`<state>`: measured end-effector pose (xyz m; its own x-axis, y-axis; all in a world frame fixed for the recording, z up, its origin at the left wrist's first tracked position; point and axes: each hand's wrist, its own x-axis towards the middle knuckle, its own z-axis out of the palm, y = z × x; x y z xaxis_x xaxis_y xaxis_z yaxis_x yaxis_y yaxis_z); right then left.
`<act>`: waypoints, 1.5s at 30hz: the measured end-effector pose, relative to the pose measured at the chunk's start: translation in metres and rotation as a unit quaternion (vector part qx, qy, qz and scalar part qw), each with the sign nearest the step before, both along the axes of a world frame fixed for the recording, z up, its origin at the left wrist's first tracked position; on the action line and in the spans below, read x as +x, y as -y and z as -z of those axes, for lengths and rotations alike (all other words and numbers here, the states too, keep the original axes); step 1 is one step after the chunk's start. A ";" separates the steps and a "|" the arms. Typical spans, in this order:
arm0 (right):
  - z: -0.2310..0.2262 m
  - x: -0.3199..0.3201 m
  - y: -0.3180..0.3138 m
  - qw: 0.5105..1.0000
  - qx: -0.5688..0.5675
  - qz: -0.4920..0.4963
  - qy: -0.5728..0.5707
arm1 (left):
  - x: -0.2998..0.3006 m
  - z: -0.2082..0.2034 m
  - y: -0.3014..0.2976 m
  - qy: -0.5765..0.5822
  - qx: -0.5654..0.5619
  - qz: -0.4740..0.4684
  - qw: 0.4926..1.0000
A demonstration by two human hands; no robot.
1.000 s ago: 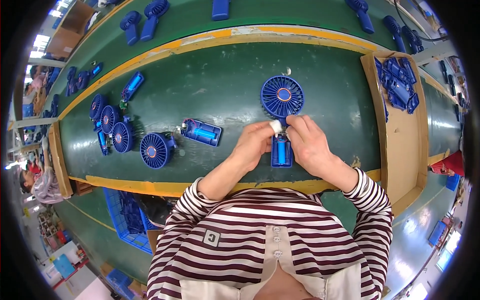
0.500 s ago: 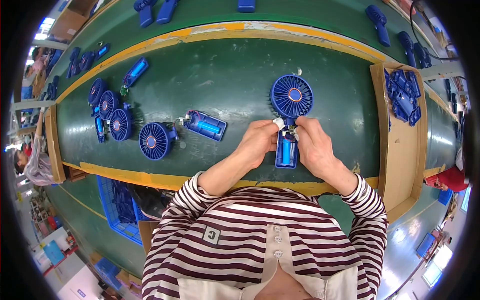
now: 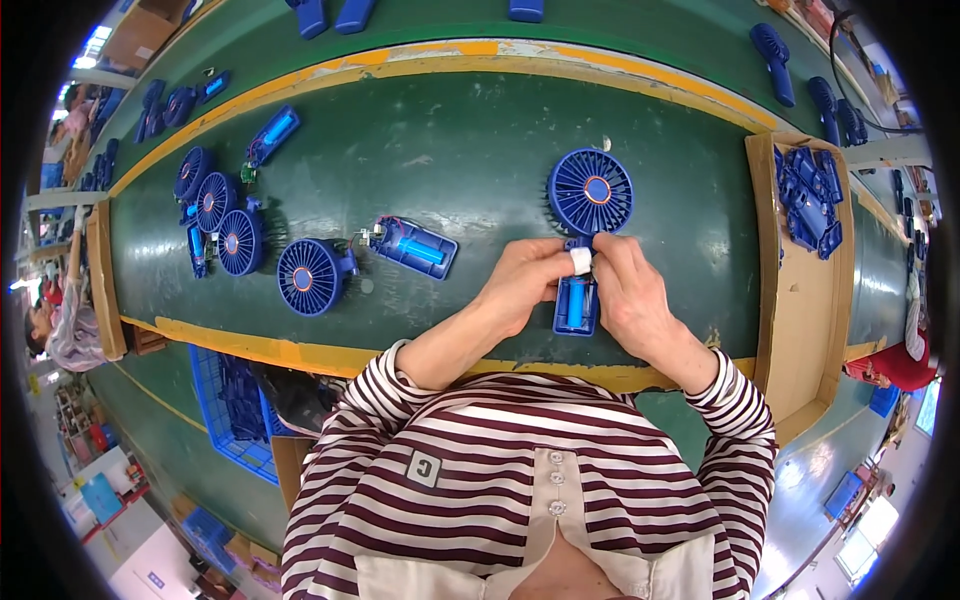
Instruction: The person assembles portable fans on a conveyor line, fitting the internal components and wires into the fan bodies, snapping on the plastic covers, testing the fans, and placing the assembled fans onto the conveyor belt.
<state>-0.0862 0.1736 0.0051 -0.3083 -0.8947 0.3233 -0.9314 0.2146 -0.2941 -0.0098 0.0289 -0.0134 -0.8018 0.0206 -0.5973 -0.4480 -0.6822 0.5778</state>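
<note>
Head view: blue fan (image 3: 591, 192) on green bench (image 3: 480, 140), ahead of torso. Left hand (image 3: 522, 284) and right hand (image 3: 632, 298) pinching at neck, exact grip hidden. Battery (image 3: 576, 301) seated in handle shell (image 3: 562, 322); cover not on. Other fan units (image 3: 308, 277) also open.

Blue handheld fan (image 3: 591, 205), handle open

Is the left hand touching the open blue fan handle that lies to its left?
Apart: the head view shows green tabletop between left hand and open handle.
</note>
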 end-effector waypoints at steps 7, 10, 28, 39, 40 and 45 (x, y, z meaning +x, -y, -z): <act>0.001 0.000 0.001 1.000 0.009 -0.006 0.015 | 0.001 0.003 -0.004 -0.023 -0.085 0.040 0.995; 0.001 0.001 0.000 1.000 0.005 0.000 0.020 | 0.001 0.003 -0.009 -0.025 -0.083 0.006 0.996; 0.014 0.003 -0.004 0.994 -0.022 0.105 0.019 | -0.004 0.007 -0.019 0.012 -0.149 -0.027 0.988; 0.012 -0.005 -0.007 0.989 -0.035 0.094 0.104 | -0.010 -0.008 -0.003 0.045 -0.076 0.017 0.996; 0.010 -0.005 -0.008 0.989 -0.037 0.094 0.104 | -0.012 -0.010 -0.001 0.037 -0.038 0.019 0.998; 0.006 -0.007 -0.009 0.991 -0.039 0.089 0.094 | -0.016 -0.007 0.004 0.021 -0.028 0.065 0.997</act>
